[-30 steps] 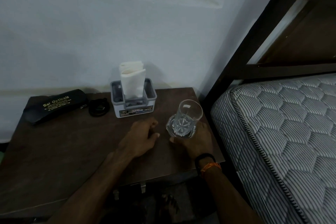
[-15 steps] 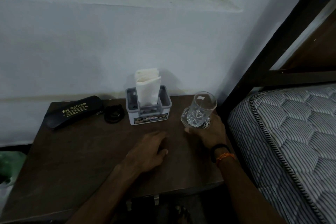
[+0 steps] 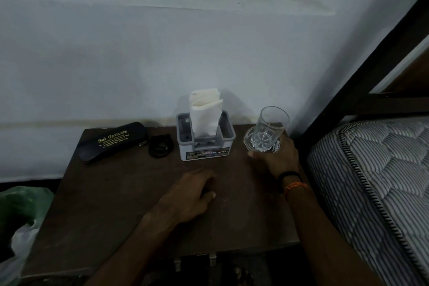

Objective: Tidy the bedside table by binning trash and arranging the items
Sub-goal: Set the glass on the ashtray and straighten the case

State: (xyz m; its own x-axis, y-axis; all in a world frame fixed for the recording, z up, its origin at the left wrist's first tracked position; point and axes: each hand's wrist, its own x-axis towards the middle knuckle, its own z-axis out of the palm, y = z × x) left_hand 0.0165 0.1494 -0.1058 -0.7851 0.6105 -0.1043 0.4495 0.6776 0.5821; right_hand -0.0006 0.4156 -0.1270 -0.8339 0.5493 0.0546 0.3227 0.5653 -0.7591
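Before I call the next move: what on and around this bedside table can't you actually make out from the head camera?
- Glass: base hidden by right hand; seated or lifted, unclear.
- Left hand: fingers curled under; anything beneath is hidden.
- Tissue holder label: too blurred to read.
- Green bag: cut by left edge, contents dark.
- Black coil: too dark to identify.

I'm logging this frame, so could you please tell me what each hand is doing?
Left hand: loosely curled on the table, holding nothing.
Right hand: gripping the glass.
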